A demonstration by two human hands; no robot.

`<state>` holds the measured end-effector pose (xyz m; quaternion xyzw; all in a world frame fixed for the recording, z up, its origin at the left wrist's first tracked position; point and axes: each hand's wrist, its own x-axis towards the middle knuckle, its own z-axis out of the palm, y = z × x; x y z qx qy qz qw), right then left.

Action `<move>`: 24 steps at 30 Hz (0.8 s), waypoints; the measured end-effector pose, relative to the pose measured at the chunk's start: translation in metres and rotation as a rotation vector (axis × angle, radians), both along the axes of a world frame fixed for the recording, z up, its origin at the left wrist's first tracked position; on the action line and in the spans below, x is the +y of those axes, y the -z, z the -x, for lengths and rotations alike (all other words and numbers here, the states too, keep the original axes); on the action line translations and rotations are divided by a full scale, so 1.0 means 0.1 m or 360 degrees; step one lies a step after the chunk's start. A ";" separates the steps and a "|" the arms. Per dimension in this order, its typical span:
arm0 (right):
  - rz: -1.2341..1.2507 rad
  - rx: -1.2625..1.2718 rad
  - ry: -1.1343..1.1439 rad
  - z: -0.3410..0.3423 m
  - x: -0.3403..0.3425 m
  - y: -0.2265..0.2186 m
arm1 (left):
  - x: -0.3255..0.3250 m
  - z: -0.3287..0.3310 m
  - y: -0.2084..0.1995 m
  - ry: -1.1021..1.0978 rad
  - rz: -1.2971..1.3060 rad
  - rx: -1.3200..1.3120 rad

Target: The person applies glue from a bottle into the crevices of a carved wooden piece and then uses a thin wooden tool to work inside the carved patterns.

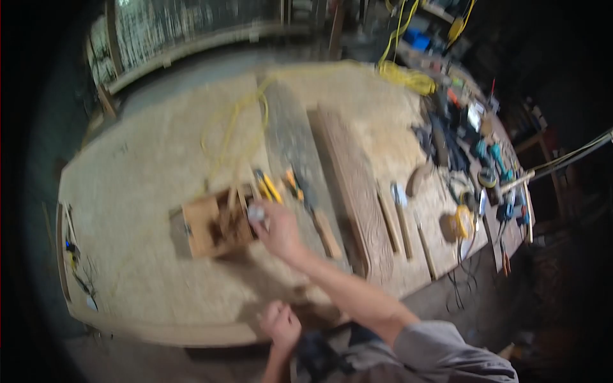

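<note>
My right hand (281, 233) is closed on a small pale, rounded thing (257, 213), too blurred to name. It is at the right side of an open wooden box (202, 225), whose inside holds brown pieces and a few upright sticks that I cannot make out clearly. Down by the table's front edge, my left hand (281, 323) is curled into a loose fist, and whatever may be inside it is hidden. Just beyond my right hand lie a yellow-handled tool (269, 186) and an orange-and-black tool (294, 184). A wooden-handled tool (325, 233) lies to its right.
A long carved wooden board (354, 191) runs across the pale worktable (140, 274). Several wooden-handled tools (402, 220) and a yellow tape measure (460, 222) lie right of it. Power tools (498, 163) crowd the far right. Yellow cord (408, 80) trails along the back.
</note>
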<state>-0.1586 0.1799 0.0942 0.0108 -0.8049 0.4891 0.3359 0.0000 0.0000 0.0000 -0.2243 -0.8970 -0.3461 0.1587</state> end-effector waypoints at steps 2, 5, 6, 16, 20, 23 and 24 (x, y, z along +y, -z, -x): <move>0.0307 -0.0179 -0.0160 -0.48 -0.24 -0.24 | -0.21 -0.39 -0.32 -0.0074 -0.0075 -0.0100; 0.0746 -0.0464 -0.0299 -1.23 0.54 -0.03 | 0.10 -0.39 0.06 -0.0040 -0.0280 -0.0266; 0.0640 -0.0408 -0.0306 -1.47 0.77 -0.03 | 0.18 -0.41 0.05 -0.0065 -0.0388 -0.0224; 0.0687 -0.1375 -0.0119 -3.80 1.66 0.56 | 1.29 -1.49 -0.18 0.0303 -0.0356 -0.0157; 0.0547 -0.1480 -0.0140 -3.92 1.64 0.68 | 1.62 -1.59 -0.12 0.0396 -0.0322 -0.0151; 0.0582 -0.1473 -0.0167 -3.85 1.63 0.73 | 1.69 -1.59 -0.01 0.0348 -0.0359 -0.0146; 0.0606 -0.1458 -0.0170 -3.82 1.64 0.73 | 1.70 -1.57 0.02 0.0334 -0.0382 -0.0158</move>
